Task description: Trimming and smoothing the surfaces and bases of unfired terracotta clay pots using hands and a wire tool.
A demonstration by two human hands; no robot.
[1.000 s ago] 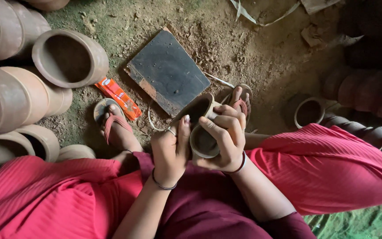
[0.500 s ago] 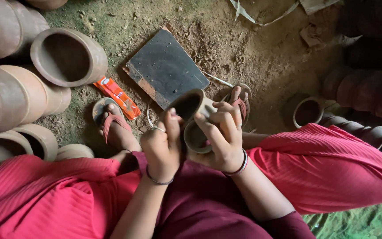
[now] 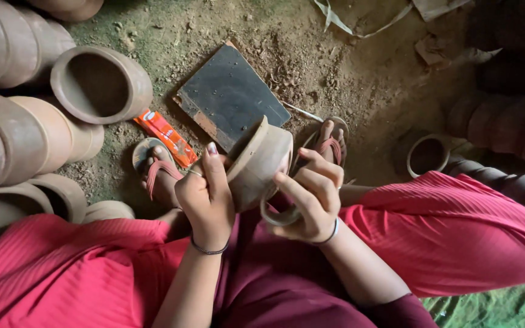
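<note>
Clay pot, small and unfired-looking, sits tilted between my two hands above my lap, its mouth turned down toward my right. My left hand is closed around the pot's left side, thumb up along the wall. My right hand is curled shut on a clay ring, pressing it against the pot's rim end.

Below the hands my feet in red-strapped sandals rest on the dirt floor. Just beyond lie a dark slate board and an orange wrapper beside it. Finished clay pots are stacked on my left, and more stand in shadow on my right.

My worry: the pot is held only by finger pressure at a slant. Too hard a squeeze could dent or crack the wall, I judge; a slack grip could let it slide off toward the board and chip.
</note>
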